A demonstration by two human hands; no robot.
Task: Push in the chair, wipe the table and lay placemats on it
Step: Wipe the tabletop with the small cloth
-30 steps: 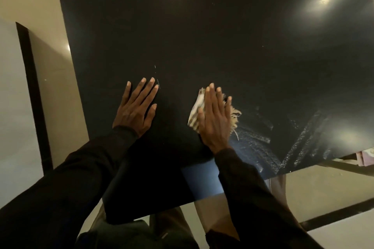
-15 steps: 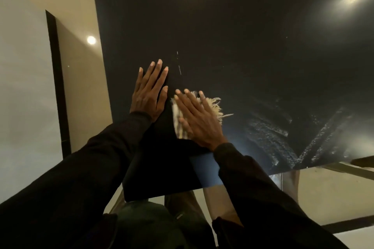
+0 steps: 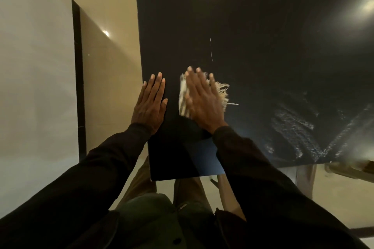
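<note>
Head cam, looking straight down: we lean over the dark table [image 3: 263,26], both arms in black sleeves [image 3: 101,168]. Our left hand [image 3: 150,103] lies palm down across the table's left edge, fingers straight and close together, w/ nothing in it. Our right hand [image 3: 202,100], just beside it to the rt, is flat as well, fingers straight, pressing a pale striped cloth [image 3: 183,97] onto the tabletop. That hand is a bit blurred. The cloth sits under the palm near the table's front-left corner. Its fringe [image 3: 222,91] pokes out on the rt of the hand, w/ one thread trailing along the surface. Farther rt, wet streaks [image 3: 293,127] glint on the top near the front edge, and a light reflection [image 3: 366,6] glows at upper rt. Left of the table we see beige floor [image 3: 111,66] crossed by a black strip [image 3: 78,66].
</note>
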